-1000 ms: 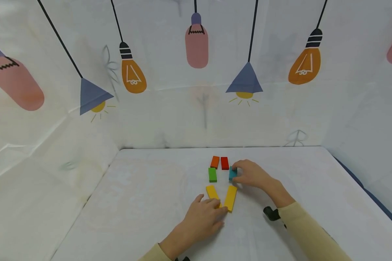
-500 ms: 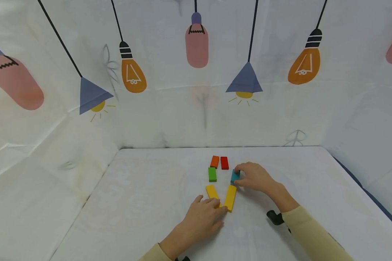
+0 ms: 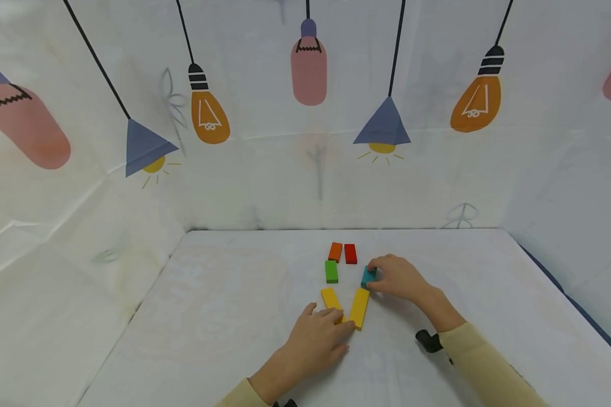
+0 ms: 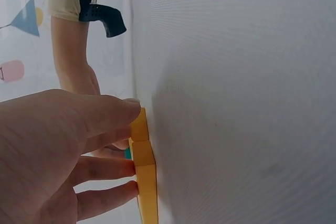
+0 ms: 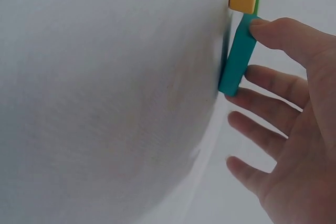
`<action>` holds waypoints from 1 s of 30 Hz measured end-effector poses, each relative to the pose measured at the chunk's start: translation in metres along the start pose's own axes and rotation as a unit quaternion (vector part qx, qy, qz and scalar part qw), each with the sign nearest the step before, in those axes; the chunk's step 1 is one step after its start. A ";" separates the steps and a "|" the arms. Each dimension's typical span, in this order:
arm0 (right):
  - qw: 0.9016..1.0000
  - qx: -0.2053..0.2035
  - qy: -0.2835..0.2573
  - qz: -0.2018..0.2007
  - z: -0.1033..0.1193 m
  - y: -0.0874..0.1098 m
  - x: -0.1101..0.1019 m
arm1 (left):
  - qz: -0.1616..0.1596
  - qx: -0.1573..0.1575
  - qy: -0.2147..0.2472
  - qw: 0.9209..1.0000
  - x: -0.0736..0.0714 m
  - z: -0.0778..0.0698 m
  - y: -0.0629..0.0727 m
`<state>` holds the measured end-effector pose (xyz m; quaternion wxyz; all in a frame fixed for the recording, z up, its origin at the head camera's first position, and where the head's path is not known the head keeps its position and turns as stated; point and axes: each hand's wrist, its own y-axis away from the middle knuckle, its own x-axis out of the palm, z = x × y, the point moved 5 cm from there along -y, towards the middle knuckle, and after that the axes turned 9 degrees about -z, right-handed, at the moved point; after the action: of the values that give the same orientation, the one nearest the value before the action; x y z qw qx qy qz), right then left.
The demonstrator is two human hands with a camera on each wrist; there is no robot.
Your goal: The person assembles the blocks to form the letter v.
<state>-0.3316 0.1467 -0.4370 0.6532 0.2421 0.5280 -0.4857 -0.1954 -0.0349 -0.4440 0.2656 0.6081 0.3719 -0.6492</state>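
In the head view, two long yellow blocks, the left one (image 3: pixel 331 298) and the right one (image 3: pixel 359 308), form a V whose lower ends come close together. My left hand (image 3: pixel 313 342) rests over those lower ends with fairly straight fingers, hiding part of the left block. Thumb and fingertips touch the yellow blocks in the left wrist view. My right hand (image 3: pixel 399 278) pinches a teal block (image 5: pixel 239 59) between thumb and fingers, just above the right yellow block's upper end. That teal block lies at a slight tilt, partly covered by the fingers.
A green block (image 3: pixel 331 272) lies above the left yellow block. Behind it are an orange block (image 3: pixel 335 252) and a red block (image 3: pixel 351 254). The white table (image 3: pixel 224 316) meets a pale wall sheet (image 3: pixel 265 181) printed with lamps at its back edge.
My right hand has drawn the teal block slightly toward me and to the right, tilting it in line with the right yellow block. My left hand stays where it was.
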 end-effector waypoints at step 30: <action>1.000 -0.012 -0.003 -0.008 -0.001 -0.002 0.005 | -0.007 0.003 -0.009 1.000 0.003 -0.001 0.000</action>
<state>-0.3347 0.1448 -0.4420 0.6536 0.2284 0.5342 -0.4850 -0.1956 -0.0339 -0.4469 0.2626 0.6006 0.3713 -0.6576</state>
